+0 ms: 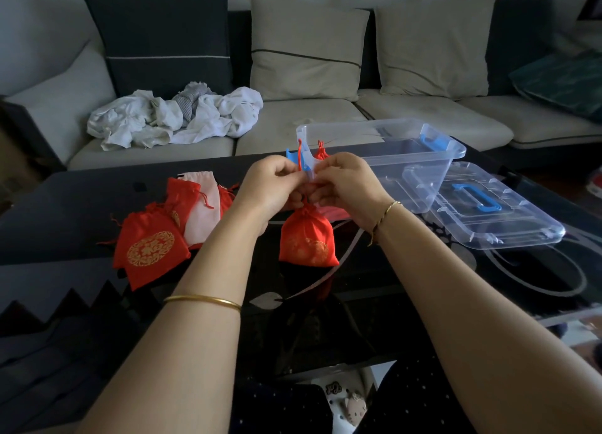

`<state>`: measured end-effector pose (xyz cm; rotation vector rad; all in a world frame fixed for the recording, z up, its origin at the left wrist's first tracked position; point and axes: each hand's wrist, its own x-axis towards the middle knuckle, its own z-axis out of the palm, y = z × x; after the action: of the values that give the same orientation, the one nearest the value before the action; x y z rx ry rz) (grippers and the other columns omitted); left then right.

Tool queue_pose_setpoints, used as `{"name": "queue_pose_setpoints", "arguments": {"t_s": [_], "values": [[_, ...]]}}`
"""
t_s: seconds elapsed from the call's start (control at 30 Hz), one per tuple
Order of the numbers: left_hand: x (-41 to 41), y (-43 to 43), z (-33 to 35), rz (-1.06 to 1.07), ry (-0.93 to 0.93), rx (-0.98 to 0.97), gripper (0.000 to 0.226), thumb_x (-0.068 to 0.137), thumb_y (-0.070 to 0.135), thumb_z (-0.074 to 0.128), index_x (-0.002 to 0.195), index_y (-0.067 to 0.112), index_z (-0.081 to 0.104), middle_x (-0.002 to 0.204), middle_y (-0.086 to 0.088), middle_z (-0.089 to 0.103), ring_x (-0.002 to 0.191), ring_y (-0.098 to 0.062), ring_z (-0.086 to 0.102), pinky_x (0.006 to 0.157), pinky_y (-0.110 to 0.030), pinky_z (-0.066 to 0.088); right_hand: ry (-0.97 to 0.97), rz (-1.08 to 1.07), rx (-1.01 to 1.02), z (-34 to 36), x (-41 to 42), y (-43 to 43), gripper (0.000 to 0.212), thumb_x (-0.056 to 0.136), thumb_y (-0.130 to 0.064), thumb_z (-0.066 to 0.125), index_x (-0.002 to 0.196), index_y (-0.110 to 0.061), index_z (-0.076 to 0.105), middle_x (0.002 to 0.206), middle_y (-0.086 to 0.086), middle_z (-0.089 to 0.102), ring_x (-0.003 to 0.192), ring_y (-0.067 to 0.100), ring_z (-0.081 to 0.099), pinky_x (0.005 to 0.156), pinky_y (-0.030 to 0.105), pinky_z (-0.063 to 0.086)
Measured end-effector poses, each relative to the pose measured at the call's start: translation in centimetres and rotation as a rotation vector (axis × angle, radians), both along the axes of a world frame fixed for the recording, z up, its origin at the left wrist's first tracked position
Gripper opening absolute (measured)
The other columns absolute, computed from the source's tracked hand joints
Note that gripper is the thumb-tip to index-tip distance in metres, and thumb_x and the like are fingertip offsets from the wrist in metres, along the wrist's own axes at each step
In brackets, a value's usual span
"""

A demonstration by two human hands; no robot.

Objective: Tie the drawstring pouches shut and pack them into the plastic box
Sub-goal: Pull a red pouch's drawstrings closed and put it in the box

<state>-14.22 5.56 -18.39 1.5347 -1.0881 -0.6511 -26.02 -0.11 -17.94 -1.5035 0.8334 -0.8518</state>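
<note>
Hanging just under both hands (308, 181), red pouch (308, 239), its drawstring pinched by their fingertips.

A glossy black coffee table (374, 303) carries a clear plastic box (420, 160). Its lid (508, 218) lies just right of the box; red and pink pouches (169, 225) lie well left.

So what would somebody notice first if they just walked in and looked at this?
Probably the two hands, left hand and right hand, pinching the red cord of a red drawstring pouch that hangs over the middle of the dark table. Then the pile of red and pink pouches on the left, and the clear plastic box with its lid off, at the right.
</note>
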Motion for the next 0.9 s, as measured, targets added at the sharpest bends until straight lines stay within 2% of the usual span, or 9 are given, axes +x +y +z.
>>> {"name": "queue_pose_setpoints", "arguments": {"t_s": [0.13, 0.27, 0.43, 0.53, 0.63, 0.8, 0.9], "values": [[0.0, -0.1, 0.0, 0.087, -0.019, -0.012, 0.023, 0.089, 0.009, 0.061, 0.067, 0.017, 0.06, 0.06, -0.004, 0.06, 0.052, -0.014, 0.057, 0.064, -0.032, 0.056, 0.117, 0.008, -0.22, -0.4, -0.4, 0.3, 0.013, 0.08, 0.005, 0.059, 0.089, -0.004, 0.056, 0.073, 0.013, 0.062, 0.062, 0.021, 0.058, 0.068, 0.035, 0.051], [-0.3, -0.2, 0.0, 0.126, 0.024, 0.008, 0.024, 0.087, 0.008, 0.062, 0.065, 0.017, 0.059, 0.053, -0.003, 0.058, 0.048, -0.015, 0.056, 0.062, -0.031, 0.056, 0.187, -0.038, -0.481, -0.7, -0.2, 0.5, 0.016, 0.073, 0.0, 0.07, 0.083, -0.009, 0.062, 0.075, -0.001, 0.062, 0.071, 0.012, 0.058, 0.071, 0.028, 0.051], [-0.5, -0.2, 0.1, 0.165, -0.007, 0.041, 0.026, 0.087, 0.01, 0.062, 0.062, 0.018, 0.06, 0.051, -0.003, 0.057, 0.05, -0.017, 0.055, 0.068, -0.038, 0.056, 0.249, -0.06, -0.626, -1.0, 0.0, 0.4, 0.01, 0.075, -0.007, 0.071, 0.084, -0.01, 0.067, 0.069, -0.013, 0.057, 0.061, -0.001, 0.05, 0.062, 0.014, 0.044], [-0.5, -0.1, 0.2, 0.182, -0.025, 0.04, 0.027, 0.086, 0.008, 0.062, 0.061, 0.018, 0.061, 0.054, -0.007, 0.059, 0.051, -0.019, 0.057, 0.071, -0.042, 0.057, 0.289, -0.086, -0.7, -1.0, 0.0, 0.5, 0.01, 0.078, -0.01, 0.07, 0.088, -0.008, 0.07, 0.078, -0.005, 0.063, 0.068, 0.004, 0.053, 0.068, 0.02, 0.047], [-0.5, 0.0, 0.3, 0.197, -0.024, 0.023, 0.027, 0.084, 0.007, 0.063, 0.059, 0.017, 0.062, 0.052, -0.006, 0.06, 0.046, -0.017, 0.057, 0.069, -0.045, 0.06, 0.331, -0.107, -0.766, -1.0, 0.2, 0.6, 0.013, 0.079, -0.012, 0.069, 0.091, -0.007, 0.072, 0.088, 0.004, 0.063, 0.076, 0.009, 0.05, 0.07, 0.02, 0.042], [-0.4, 0.0, 0.4, 0.21, -0.051, 0.018, 0.025, 0.081, 0.003, 0.063, 0.058, 0.014, 0.062, 0.054, -0.01, 0.061, 0.054, -0.026, 0.06, 0.073, -0.05, 0.058, 0.407, -0.104, -0.872, -0.9, 0.5, 0.5, 0.013, 0.08, -0.01, 0.066, 0.09, -0.007, 0.073, 0.086, 0.006, 0.061, 0.077, 0.01, 0.048, 0.068, 0.019, 0.035], [-0.4, 0.1, 0.6, 0.224, -0.2, -0.005, 0.016, 0.082, 0.005, 0.058, 0.07, 0.009, 0.067, 0.068, -0.013, 0.068, 0.067, -0.03, 0.067, 0.076, -0.046, 0.057, 0.461, -0.085, -0.871, -0.9, 0.8, 0.4, 0.011, 0.079, -0.01, 0.063, 0.085, -0.007, 0.073, 0.078, 0.001, 0.056, 0.071, 0.009, 0.045, 0.062, 0.018, 0.033]]}}
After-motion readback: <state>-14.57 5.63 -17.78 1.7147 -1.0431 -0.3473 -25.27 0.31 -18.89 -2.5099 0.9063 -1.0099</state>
